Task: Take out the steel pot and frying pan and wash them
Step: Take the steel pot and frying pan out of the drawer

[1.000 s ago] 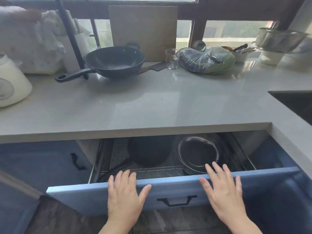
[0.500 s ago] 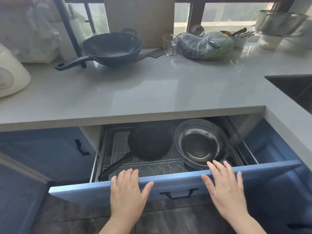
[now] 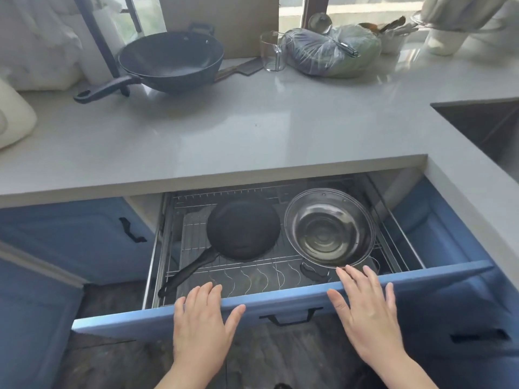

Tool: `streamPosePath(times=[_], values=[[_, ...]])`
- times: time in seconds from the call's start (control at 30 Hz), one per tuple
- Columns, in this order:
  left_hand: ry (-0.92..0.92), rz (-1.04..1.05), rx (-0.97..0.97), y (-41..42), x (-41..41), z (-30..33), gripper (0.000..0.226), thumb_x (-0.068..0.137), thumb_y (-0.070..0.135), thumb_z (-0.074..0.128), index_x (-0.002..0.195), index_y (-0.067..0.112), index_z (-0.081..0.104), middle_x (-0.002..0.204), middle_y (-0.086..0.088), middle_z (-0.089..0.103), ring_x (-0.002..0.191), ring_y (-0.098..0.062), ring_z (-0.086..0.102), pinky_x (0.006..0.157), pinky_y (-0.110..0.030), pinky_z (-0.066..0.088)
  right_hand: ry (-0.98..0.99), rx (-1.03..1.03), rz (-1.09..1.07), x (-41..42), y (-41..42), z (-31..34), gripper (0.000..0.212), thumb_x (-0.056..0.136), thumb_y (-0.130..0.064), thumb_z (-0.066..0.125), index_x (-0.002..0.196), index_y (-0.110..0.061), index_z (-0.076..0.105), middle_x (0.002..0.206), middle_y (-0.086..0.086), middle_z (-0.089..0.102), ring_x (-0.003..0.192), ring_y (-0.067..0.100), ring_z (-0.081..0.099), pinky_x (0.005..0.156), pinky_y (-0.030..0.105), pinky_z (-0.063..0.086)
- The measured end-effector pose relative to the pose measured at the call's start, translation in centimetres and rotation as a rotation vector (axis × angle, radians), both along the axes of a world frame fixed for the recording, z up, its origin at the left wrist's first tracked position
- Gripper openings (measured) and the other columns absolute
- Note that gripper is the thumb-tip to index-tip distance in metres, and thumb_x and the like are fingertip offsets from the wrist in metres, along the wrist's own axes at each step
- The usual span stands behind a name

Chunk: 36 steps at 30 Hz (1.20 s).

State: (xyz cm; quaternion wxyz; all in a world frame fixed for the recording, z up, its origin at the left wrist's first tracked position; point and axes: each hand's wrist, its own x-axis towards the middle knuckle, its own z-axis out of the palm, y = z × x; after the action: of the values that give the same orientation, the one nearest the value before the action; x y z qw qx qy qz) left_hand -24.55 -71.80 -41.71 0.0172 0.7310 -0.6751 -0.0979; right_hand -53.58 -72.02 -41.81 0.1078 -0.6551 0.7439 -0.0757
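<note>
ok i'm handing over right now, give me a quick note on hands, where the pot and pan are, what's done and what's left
Left hand and right hand: both open, fingers straight over the blue drawer front, holding nothing.
Drawer is open. Frying pan lies on the wire rack, handle toward the front left. Steel pot sits to its right.
Done: drawer opened.
Left: lift both out, carry them to the sink on the right, wash them.

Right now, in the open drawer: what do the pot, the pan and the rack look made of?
Steel pot: polished bare metal, likely stainless; mirror glare and ringed reflections inside.
Frying pan: matte black, probably nonstick-coated or cast iron; no shine, finely textured surface.
Wire rack: thin bright metal wire, chromed or stainless by its glint.
</note>
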Motion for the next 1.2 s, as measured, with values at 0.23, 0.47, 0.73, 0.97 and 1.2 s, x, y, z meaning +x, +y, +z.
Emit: streamPosePath(times=[0.23,0.47,0.73,0.97,1.2], values=[[0.035,0.019,-0.001,0.4,0.0,-0.3,0.086,0.091,0.072,0.011,0.104,0.012,0.071,0.109,-0.004,0.068,0.106,-0.023,0.055,0.093,-0.044,0.034,0.008,0.066,0.003,-0.6,0.3,0.9,0.085,0.091,-0.074,-0.004,0.136,-0.033,0.056,0.138,-0.014,0.054,0.139,0.014,0.035,0.113,0.055,0.019],[0.039,0.053,0.107,-0.6,-0.5,1.0,0.096,0.083,0.080,0.001,0.118,0.019,0.066,0.132,-0.003,0.059,0.121,-0.022,0.055,0.097,-0.043,0.039,-0.024,0.037,-0.024,-2.9,-2.6,3.1,0.096,0.081,-0.079,-0.010,0.144,-0.031,0.046,0.143,-0.015,0.048,0.136,0.007,0.039,0.116,0.053,0.017],[0.117,0.028,0.022,-7.9,-5.3,3.2,0.107,0.072,0.084,-0.003,0.144,0.019,0.041,0.155,-0.004,0.032,0.142,-0.021,0.028,0.114,-0.040,0.024,-0.063,0.041,-0.024,-6.3,-8.9,4.7,0.086,0.086,-0.076,0.002,0.154,-0.028,0.026,0.158,-0.005,0.030,0.145,0.015,0.026,0.117,0.053,0.018],[0.261,-0.128,0.046,-14.9,-10.8,1.8,0.089,0.087,0.067,0.046,0.155,0.022,0.012,0.163,0.000,0.003,0.150,-0.020,0.002,0.122,-0.039,0.007,-0.076,0.161,0.160,-9.9,-14.9,2.5,0.102,0.071,-0.090,0.003,0.156,-0.034,0.001,0.164,-0.008,0.002,0.151,0.014,0.007,0.121,0.044,0.018],[0.173,-0.318,0.125,-19.0,-11.8,-2.6,0.106,0.076,0.072,0.057,0.155,0.024,0.005,0.163,0.001,-0.006,0.150,-0.021,-0.006,0.121,-0.040,0.001,0.036,0.316,0.361,-14.2,-18.7,-0.1,0.121,0.066,-0.079,0.063,0.155,-0.034,-0.004,0.164,-0.005,-0.003,0.151,0.016,0.005,0.122,0.038,0.015]])
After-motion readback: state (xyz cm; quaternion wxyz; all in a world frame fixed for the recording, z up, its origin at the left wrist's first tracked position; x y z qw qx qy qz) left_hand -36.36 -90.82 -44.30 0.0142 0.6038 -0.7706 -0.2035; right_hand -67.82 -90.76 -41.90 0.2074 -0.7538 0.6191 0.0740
